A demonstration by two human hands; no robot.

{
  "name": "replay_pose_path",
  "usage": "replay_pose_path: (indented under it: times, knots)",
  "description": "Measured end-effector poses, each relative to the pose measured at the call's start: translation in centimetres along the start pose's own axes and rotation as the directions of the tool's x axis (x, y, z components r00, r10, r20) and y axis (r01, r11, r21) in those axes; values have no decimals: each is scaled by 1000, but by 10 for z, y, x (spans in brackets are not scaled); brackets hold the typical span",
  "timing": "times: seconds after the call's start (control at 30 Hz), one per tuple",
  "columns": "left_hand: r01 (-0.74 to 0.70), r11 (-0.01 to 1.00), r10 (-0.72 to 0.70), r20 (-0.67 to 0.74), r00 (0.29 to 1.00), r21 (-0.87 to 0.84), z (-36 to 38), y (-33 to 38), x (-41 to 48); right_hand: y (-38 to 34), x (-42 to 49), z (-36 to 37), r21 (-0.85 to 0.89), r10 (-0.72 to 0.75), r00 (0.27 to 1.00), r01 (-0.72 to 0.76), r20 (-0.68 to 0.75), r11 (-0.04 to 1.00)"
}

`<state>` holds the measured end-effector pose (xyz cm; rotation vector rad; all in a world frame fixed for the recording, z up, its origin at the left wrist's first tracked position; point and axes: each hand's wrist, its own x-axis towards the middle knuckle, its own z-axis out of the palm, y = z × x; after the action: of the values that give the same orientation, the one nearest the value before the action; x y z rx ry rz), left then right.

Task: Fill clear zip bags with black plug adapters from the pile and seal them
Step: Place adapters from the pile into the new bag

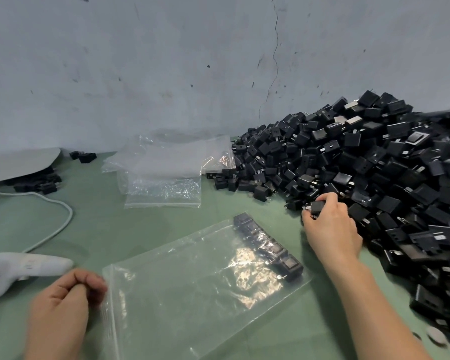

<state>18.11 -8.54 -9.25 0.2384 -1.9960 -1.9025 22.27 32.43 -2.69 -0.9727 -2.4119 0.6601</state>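
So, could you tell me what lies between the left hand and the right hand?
The head view shows a clear zip bag lying flat between left hand and right hand, with black plug adapters inside.

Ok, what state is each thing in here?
zip bag: flat on table, one row of adapters inside, seal unclear.
left hand: curled at the bag's zip edge, blurred.
pile: heaped, loose.
right hand: grips one adapter at the pile's edge.
spare bags: stacked, lying flat.
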Motion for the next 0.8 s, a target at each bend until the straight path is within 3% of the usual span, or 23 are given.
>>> replay_pose_path:
  times: [0.13,0.37,0.57,0.8]
  knots:
    - [-5,1000,5,-10,1000,6,2,3,0,-13,-7,11,-3,-23,994,23,-108,1000]
    - [-68,997,68,9,998,27,7,16,-11,-11,-5,13,-144,-63,997,55,-50,988]
    - [-63,997,63,16,998,39,9,25,-17,1,-10,12,-4,-196,980,196,-44,981]
    - [-43,999,43,15,999,4,9,33,-21,1,-11,10,68,-193,981,193,1,979]
